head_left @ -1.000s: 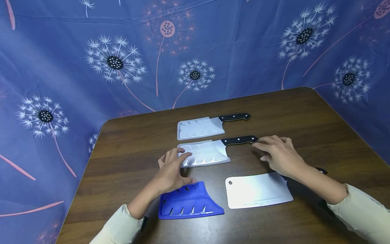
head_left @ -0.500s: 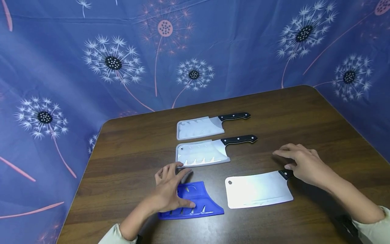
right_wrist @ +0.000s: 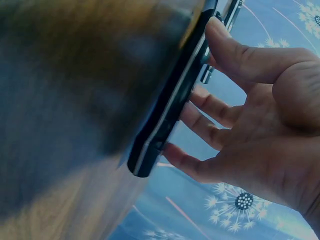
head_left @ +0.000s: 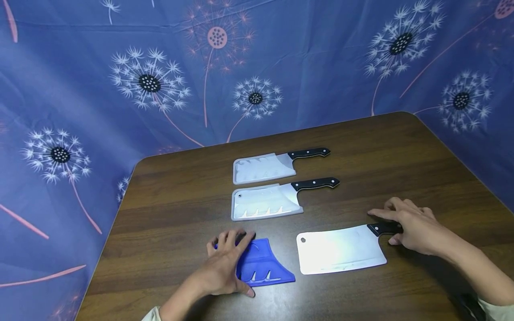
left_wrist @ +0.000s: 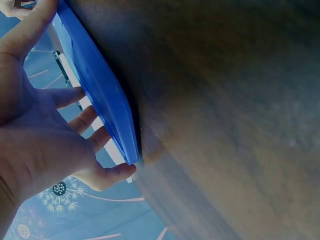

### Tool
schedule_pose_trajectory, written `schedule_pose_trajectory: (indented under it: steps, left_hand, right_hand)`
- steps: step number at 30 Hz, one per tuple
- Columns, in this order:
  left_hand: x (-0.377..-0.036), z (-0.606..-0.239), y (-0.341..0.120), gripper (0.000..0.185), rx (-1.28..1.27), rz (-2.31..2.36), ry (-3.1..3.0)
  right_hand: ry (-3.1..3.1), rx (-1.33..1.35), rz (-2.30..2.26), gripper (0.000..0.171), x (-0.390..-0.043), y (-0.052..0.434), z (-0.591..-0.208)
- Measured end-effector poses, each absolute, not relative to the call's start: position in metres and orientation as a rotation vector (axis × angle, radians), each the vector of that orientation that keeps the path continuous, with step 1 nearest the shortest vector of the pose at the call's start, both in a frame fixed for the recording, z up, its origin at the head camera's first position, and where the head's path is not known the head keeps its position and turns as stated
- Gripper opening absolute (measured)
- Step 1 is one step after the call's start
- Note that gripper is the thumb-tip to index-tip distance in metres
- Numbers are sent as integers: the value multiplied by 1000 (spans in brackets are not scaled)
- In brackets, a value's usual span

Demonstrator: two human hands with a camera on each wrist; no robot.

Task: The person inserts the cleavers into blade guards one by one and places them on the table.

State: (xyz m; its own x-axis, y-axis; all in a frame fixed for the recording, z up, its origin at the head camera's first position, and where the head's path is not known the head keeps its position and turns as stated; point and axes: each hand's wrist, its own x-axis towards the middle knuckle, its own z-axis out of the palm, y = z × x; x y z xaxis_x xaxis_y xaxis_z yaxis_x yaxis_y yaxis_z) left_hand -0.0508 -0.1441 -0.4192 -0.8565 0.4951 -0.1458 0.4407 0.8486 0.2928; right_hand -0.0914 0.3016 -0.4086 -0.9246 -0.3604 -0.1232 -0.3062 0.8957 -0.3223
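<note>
Both of my hands have come back from the sheathed cleaver (head_left: pixel 277 198) beyond them to the nearer pair of things. My left hand (head_left: pixel 226 263) now lies on the blue sheath (head_left: pixel 267 269), fingers spread over its left end. My right hand (head_left: pixel 413 225) curls round the handle of the bare cleaver (head_left: pixel 341 254), flat on the desk (head_left: pixel 401 156). The left wrist view adds that the thumb hooks the sheath's edge; the right wrist view shows fingers and thumb bracketing the handle.
</note>
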Motion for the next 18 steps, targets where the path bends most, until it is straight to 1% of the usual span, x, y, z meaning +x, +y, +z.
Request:
schedule_pose_trajectory:
  steps: [4,11,18]
  left_hand:
    - [-51,-421,-144,123,731,370,2804]
    - [-50,-421,-143,116,712,395,2804]
    - [-50,-421,-143,110,677,434,2827]
  right_hand:
    - [2910,-549,-410,69,-91,303,-413]
    - [3026,-692,-377,63,-90,305,-417]
    - [3077,-809,-362,51,-93,307,-419]
